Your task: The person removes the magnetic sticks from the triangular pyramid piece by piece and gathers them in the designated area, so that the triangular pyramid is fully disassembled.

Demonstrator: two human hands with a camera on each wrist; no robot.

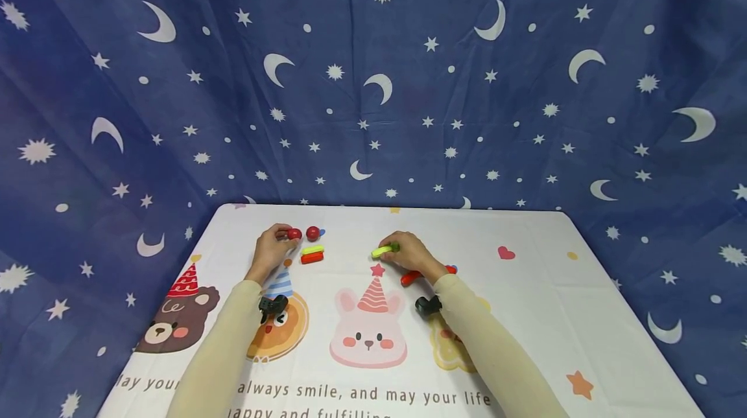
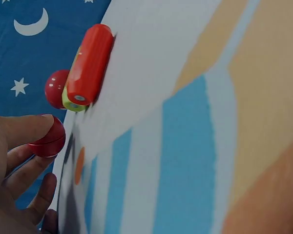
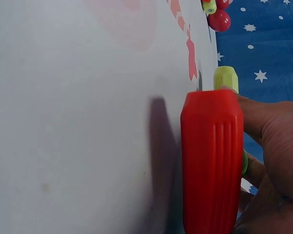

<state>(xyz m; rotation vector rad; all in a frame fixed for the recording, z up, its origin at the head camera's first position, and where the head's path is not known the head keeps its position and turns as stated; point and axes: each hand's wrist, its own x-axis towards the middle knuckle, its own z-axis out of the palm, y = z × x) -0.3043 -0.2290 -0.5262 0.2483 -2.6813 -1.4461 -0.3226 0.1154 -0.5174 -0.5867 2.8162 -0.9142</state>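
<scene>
My left hand (image 1: pixel 273 251), at the table's far left, pinches a red ball (image 2: pixel 50 139) with a seam round it between thumb and fingers. Just right of it lies a second red ball (image 1: pixel 313 233) with a blue tip behind. A yellow-green stick (image 1: pixel 312 250) and a red stick (image 1: pixel 312 258) lie side by side nearer me. Toward the middle, my right hand (image 1: pixel 406 251) grips a yellow-green ribbed handle (image 3: pixel 226 77) with a darker green part at its other end, partly hidden by the fingers. A red ribbed handle (image 3: pixel 212 161) lies below my right wrist.
A white cloth with printed animals and lettering covers the table (image 1: pixel 525 314). A blue curtain (image 1: pixel 408 113) with moons and stars hangs behind its far edge. Both wrists wear small black cameras. A blue piece (image 1: pixel 452 269) shows beyond my right wrist.
</scene>
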